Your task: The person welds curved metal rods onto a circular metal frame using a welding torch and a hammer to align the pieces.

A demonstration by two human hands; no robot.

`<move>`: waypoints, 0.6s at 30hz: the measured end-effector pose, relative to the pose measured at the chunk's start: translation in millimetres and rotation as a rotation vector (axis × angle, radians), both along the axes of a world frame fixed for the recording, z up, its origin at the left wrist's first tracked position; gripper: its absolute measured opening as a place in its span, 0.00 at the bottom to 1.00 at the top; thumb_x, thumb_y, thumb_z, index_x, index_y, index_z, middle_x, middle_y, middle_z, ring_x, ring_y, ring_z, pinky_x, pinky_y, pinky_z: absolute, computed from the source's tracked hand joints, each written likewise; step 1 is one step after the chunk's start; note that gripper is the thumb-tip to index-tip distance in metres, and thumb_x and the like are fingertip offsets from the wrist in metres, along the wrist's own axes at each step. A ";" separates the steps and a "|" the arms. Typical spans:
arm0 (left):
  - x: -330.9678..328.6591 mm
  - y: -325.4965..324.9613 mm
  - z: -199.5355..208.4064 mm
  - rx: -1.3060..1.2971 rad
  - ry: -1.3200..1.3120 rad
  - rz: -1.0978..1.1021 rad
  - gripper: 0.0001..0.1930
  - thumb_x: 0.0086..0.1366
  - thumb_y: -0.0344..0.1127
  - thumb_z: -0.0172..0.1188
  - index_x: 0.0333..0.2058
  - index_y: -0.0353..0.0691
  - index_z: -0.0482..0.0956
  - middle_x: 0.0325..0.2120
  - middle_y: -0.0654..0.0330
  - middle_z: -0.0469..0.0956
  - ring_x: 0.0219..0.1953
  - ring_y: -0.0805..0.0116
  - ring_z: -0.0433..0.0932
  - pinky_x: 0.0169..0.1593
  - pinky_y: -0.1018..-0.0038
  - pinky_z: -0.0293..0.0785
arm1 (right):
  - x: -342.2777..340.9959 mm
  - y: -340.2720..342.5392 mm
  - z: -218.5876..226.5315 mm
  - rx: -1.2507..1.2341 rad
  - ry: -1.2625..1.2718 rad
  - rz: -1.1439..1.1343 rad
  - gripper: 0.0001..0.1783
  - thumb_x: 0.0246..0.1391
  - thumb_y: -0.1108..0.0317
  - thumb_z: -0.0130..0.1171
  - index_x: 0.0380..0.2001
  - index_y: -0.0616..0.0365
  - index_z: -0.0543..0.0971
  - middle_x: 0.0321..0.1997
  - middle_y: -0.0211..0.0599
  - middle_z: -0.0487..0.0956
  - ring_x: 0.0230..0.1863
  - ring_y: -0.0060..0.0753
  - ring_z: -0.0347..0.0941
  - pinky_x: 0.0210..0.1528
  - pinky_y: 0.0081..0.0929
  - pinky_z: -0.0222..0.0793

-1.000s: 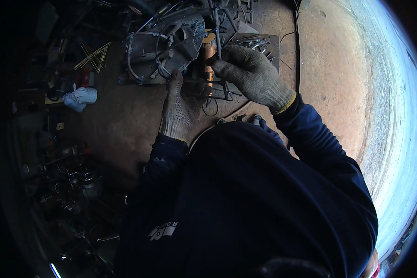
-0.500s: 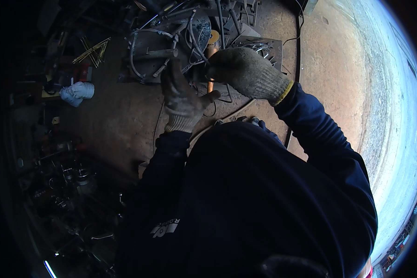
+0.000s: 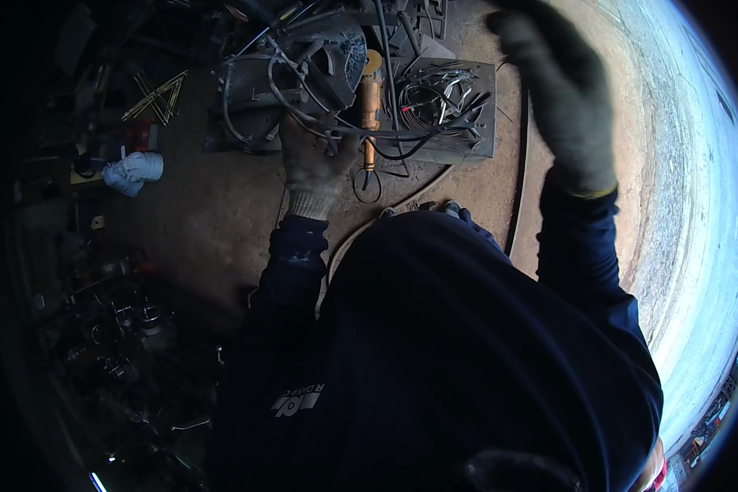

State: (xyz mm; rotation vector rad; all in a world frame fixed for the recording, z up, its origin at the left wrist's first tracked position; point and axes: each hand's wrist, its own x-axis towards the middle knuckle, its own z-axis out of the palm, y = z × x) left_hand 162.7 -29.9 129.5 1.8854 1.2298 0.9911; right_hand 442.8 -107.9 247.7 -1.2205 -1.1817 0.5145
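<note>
My left hand (image 3: 312, 168), in a dirty knitted glove, is low in front of the metalwork, with its fingers partly hidden. A dark cable (image 3: 357, 129) crosses at its fingers and thumb, and the hand appears closed on it. The cable loops up to the left over the metal and runs right toward a metal plate. My right hand (image 3: 562, 98), gloved too, is raised at the upper right, away from the cable. Its fingers are stretched out, a little blurred, with nothing seen in them. Right of my left hand lies an orange angle grinder (image 3: 371, 102) with a yellowish disc.
The metal plate (image 3: 484, 139) holds a tangle of cable and silvery tools (image 3: 444, 90). A curved dark metal assembly (image 3: 246, 115) stands at the back left. Thin yellowish rods (image 3: 160, 97) and a pale cloth bundle (image 3: 133, 168) lie farther left. A hose (image 3: 422, 195) crosses the floor near my feet.
My right hand has swung up and right, away from the middle. The dark cable now stretches across at my left hand, which has lowered slightly. The grinder and tools are uncovered.
</note>
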 end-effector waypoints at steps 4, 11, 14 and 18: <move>-10.5 23.6 -22.9 -0.500 -0.642 -0.155 0.31 0.62 0.32 0.67 0.59 0.30 0.62 0.49 0.44 0.75 0.56 0.53 0.75 0.53 0.59 0.81 | 70.0 -30.9 -19.0 0.030 0.058 -0.368 0.25 0.65 0.51 0.58 0.54 0.62 0.80 0.47 0.45 0.84 0.46 0.34 0.80 0.51 0.29 0.75; -30.7 26.9 -47.1 -0.735 -0.911 -0.419 0.21 0.74 0.43 0.53 0.59 0.37 0.68 0.55 0.48 0.74 0.56 0.46 0.77 0.59 0.47 0.78 | 62.3 -61.9 -95.4 -0.318 0.283 -0.210 0.23 0.68 0.54 0.55 0.55 0.62 0.79 0.44 0.38 0.82 0.42 0.27 0.76 0.48 0.25 0.72; -19.7 26.0 -44.1 -0.803 -0.960 -0.469 0.20 0.75 0.44 0.50 0.58 0.38 0.68 0.50 0.54 0.79 0.54 0.53 0.80 0.58 0.49 0.80 | 58.0 -65.9 -107.3 -0.358 0.316 -0.162 0.22 0.69 0.56 0.55 0.55 0.62 0.79 0.42 0.36 0.82 0.41 0.24 0.75 0.46 0.24 0.71; -7.0 30.9 -18.1 -1.102 -1.163 -0.657 0.25 0.68 0.38 0.60 0.61 0.40 0.65 0.53 0.55 0.75 0.57 0.55 0.77 0.60 0.49 0.77 | 59.3 -65.6 -115.1 -0.398 0.262 -0.114 0.22 0.69 0.56 0.55 0.55 0.61 0.80 0.41 0.35 0.82 0.40 0.23 0.74 0.45 0.23 0.71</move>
